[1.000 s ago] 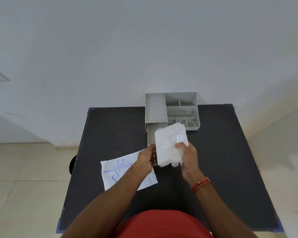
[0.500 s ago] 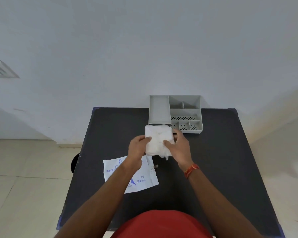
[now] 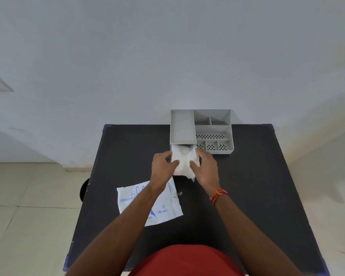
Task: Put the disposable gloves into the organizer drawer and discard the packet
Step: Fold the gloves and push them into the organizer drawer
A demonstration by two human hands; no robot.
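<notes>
A white wad of disposable gloves (image 3: pixel 184 161) lies over the pulled-out drawer at the front left of the grey organizer (image 3: pixel 213 130); the drawer itself is almost wholly hidden under the wad. My left hand (image 3: pixel 162 166) grips the wad's left side and my right hand (image 3: pixel 206 168) grips its right side. The flat white packet (image 3: pixel 167 208) with blue print lies on the black table (image 3: pixel 247 186) under my left forearm.
The organizer stands at the table's far edge against a white wall, with a long tray on its left and small perforated compartments on its right. Tiled floor shows to the left of the table. A dark round object (image 3: pixel 84 190) sits by the table's left edge.
Both hands carried the glove wad away from me and lowered it onto the open drawer. The packet has stayed on the table.
</notes>
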